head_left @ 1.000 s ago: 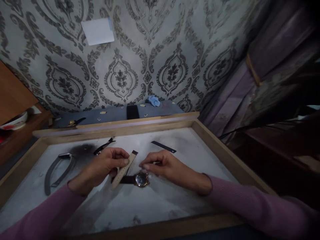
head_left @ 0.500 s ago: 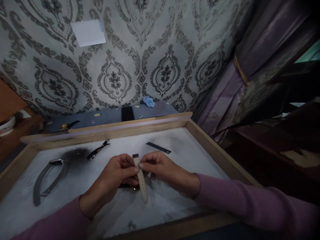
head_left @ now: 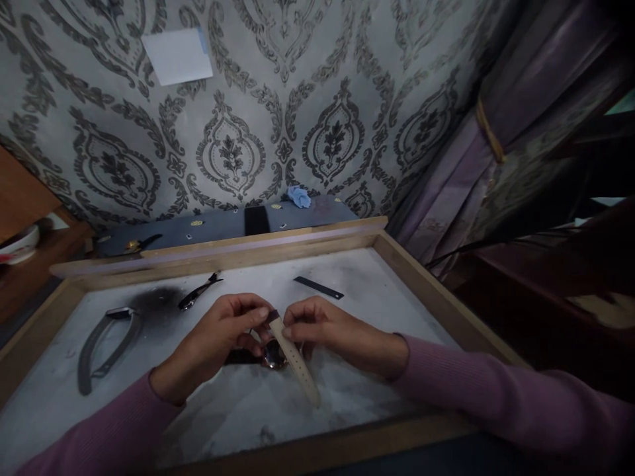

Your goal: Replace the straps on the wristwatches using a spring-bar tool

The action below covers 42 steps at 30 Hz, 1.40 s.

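A beige-backed watch strap [head_left: 298, 365] with a row of holes is held slanting between my two hands. My left hand [head_left: 225, 334] pinches it at the dark upper end. The fingers of my right hand [head_left: 325, 325] are closed on its right edge, just below that end. Under the strap lies a round wristwatch [head_left: 274, 356] with a shiny rim, and a dark band reaches left from it. My left fingertips are close to the watch; whether they touch it I cannot tell.
A wooden-rimmed tray [head_left: 417, 287] surrounds the work. In it lie a grey-strapped watch [head_left: 122, 340], a black-banded watch [head_left: 198, 292] and a dark flat blade-like strip [head_left: 318, 287]. Behind stand a black phone-like slab [head_left: 256, 221] and a crumpled blue cloth [head_left: 299, 196].
The strap's lower end has swung right, so it slants more. My left thumb has shifted up to the dark end. More of the watch beneath now shows.
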### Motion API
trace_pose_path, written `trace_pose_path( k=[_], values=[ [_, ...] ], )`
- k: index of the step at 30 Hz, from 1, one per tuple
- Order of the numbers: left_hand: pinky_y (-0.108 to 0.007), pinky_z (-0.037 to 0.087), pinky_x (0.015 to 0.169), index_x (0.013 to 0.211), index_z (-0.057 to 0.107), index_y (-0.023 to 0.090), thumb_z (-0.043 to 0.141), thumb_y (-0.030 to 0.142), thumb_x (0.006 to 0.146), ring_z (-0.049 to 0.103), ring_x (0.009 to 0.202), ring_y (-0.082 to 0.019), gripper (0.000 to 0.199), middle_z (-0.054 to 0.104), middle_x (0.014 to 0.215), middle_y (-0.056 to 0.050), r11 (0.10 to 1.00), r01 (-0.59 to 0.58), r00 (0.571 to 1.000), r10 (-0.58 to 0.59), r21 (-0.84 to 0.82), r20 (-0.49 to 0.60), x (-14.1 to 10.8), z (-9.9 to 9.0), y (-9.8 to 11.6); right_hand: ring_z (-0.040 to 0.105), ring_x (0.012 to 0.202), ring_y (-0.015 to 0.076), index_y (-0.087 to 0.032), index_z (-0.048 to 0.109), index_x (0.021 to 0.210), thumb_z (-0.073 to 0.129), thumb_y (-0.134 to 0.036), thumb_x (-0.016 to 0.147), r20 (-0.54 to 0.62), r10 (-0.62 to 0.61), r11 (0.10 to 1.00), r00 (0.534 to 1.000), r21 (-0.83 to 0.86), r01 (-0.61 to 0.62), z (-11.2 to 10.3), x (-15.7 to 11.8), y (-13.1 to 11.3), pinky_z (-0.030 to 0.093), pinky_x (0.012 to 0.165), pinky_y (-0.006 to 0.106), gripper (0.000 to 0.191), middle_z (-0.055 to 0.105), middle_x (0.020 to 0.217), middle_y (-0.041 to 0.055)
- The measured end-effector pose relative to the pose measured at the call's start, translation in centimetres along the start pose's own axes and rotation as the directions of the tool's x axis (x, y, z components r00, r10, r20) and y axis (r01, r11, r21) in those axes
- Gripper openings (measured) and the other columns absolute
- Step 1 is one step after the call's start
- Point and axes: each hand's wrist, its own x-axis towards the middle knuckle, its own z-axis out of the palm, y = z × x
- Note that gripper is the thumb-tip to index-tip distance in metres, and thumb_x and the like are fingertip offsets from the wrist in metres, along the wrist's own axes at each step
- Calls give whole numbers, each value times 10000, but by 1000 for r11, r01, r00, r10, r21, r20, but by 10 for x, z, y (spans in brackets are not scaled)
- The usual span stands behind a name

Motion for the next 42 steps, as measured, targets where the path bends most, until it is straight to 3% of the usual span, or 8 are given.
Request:
trace_pose_path(
  k=[11, 16, 21, 24, 26, 30, 36, 42],
  values=[
    [-202, 439, 469, 756, 604, 135, 753, 319, 650, 557, 528, -103, 260, 604, 588, 8, 997, 68, 998, -68, 42, 4, 5, -2, -4, 616, 482, 98, -127, 588, 803, 529, -143, 786, 90, 67, 976, 994, 201, -84, -2, 3, 5, 465, 439, 164, 64, 691, 670, 52],
    [-248, 439, 543, 796, 583, 150, 638, 393, 749, 549, 608, -121, 253, 585, 703, 2, 956, -37, 999, 30, 291, 30, 3, -13, 0, 571, 451, 67, -108, 625, 813, 555, -126, 794, 42, 38, 978, 998, 204, -46, -11, 5, 5, 368, 359, 118, 75, 684, 641, 43],
    [-275, 360, 600, 871, 577, 185, 633, 436, 763, 504, 693, -159, 280, 566, 761, 4, 577, -142, 989, 45, 805, 142, -5, -19, -9, 549, 432, 62, -103, 620, 778, 521, -92, 768, -21, 61, 983, 998, 173, -56, -19, 5, 1, 358, 344, 119, 100, 675, 615, 44],
    [-303, 350, 652, 865, 535, 201, 590, 436, 805, 503, 777, -192, 249, 575, 852, -19, 346, -201, 978, 121, 917, 169, -10, -10, -16, 553, 443, 65, -115, 600, 766, 529, -104, 781, -32, 79, 983, 996, 168, -73, -22, 4, 1, 358, 349, 120, 73, 677, 624, 48],
    [-314, 347, 672, 837, 504, 200, 551, 367, 835, 499, 803, -200, 174, 568, 864, -27, 291, -215, 975, 124, 932, 186, -12, -4, -18, 555, 447, 67, -118, 595, 773, 547, -121, 790, -23, 82, 984, 996, 159, -78, -24, 3, 3, 358, 354, 123, 51, 679, 632, 50],
    [-311, 334, 662, 793, 456, 204, 545, 308, 826, 483, 790, -196, 141, 547, 840, -23, 304, -214, 975, 118, 928, 187, -14, 0, -18, 549, 449, 60, -117, 595, 785, 576, -141, 797, -15, 64, 987, 998, 150, -61, -25, 4, 5, 343, 359, 121, 33, 677, 634, 45],
    [-301, 260, 592, 763, 434, 218, 590, 311, 799, 440, 674, -171, 185, 526, 735, 0, 460, -250, 967, 166, 852, 195, -15, -2, -24, 544, 442, 52, -124, 593, 788, 527, -106, 828, -30, 99, 987, 995, 130, -94, -23, 2, 1, 341, 358, 115, 80, 671, 621, 32],
    [-273, 291, 590, 777, 486, 203, 547, 191, 760, 442, 667, -143, 64, 505, 720, 18, 656, -193, 965, -6, 729, 260, -10, -4, -16, 542, 439, 52, -127, 580, 785, 536, -116, 833, -37, 100, 987, 994, 133, -95, -23, 0, -2, 339, 360, 115, 66, 671, 620, 34]
  ],
)
